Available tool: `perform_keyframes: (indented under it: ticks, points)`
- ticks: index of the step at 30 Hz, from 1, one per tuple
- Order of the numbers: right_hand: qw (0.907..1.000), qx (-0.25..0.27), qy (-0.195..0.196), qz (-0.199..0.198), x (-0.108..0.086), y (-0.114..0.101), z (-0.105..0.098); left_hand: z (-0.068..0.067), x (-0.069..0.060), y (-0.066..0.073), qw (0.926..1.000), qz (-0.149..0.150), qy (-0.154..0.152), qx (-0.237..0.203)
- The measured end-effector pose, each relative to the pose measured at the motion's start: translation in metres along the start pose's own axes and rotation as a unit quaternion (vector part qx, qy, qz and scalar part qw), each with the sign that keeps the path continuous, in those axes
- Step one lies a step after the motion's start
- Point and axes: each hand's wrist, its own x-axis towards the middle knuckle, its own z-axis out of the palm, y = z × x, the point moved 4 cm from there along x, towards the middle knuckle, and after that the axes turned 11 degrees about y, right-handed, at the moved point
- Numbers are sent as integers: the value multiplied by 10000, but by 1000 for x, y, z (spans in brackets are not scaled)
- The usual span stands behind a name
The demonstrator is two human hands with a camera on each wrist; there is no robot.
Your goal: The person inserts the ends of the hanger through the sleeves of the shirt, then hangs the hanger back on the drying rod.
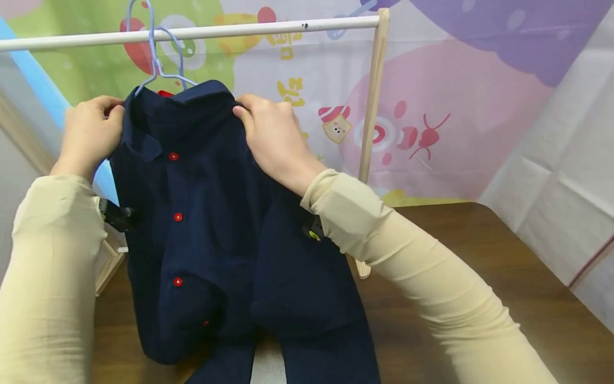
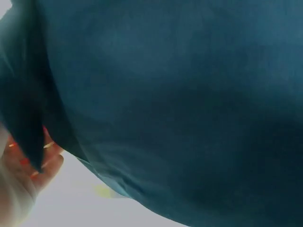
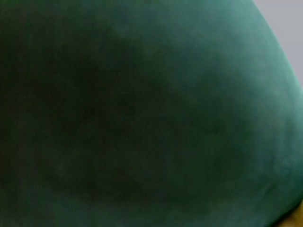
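Note:
A navy button-up shirt (image 1: 211, 213) with red buttons hangs from a light blue hanger (image 1: 153, 58). My left hand (image 1: 91, 130) pinches the cloth by the collar on the left. My right hand (image 1: 278, 138) grips the shirt at the shoulder on the other side. Most of the hanger is hidden inside the shirt; a bit of red shows in the neck opening. Navy cloth fills most of the left wrist view, with part of a hand (image 2: 19, 184) at its lower left. In the right wrist view, blurred dark cloth (image 3: 142, 118) covers nearly everything.
A white rod (image 1: 268, 29) runs across the top, carried by a wooden post (image 1: 373, 106) on the right. A second blue hook shows behind the first. Below lies a brown wooden table (image 1: 460, 288), with a cartoon-printed cloth (image 1: 431, 96) behind.

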Motion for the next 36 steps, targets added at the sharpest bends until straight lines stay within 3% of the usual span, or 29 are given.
perform_keyframes:
  ticks: [3, 6, 10, 13, 18, 22, 24, 27, 32, 36]
  points:
    - [9997, -98, -210, -41, 2, -6, 7, 6, -2, -7, 9993, 29, -357, 111]
    - [9985, -306, -261, -368, -1, -13, 17, 12, -6, -17, 9979, 12, -622, 164]
    - [9956, -438, -281, -779, -12, -18, 32, 20, -14, -29, 9976, -190, -667, 84]
    - [9954, -406, -300, -819, -19, -17, 39, 26, -18, -34, 9971, -377, -664, -13]
    - [9971, -119, -395, -637, -21, -11, 39, 32, -21, -31, 9976, -334, -597, -135]
    - [9941, 347, -816, -622, -25, -8, 37, 36, -24, -30, 9959, -167, -855, -242]
    - [9908, 415, -1006, -808, -30, -7, 36, 38, -27, -31, 9940, -122, -1049, -299]
    - [9836, 258, -1290, -1238, -40, -7, 34, 38, -31, -31, 9932, -91, -1103, -370]
    - [9713, 35, -1765, -1593, -51, -6, 38, 42, -34, -27, 9948, 164, -963, -294]
    - [9679, 160, -1846, -1701, -58, -5, 51, 46, -34, -25, 9953, 224, -881, -345]
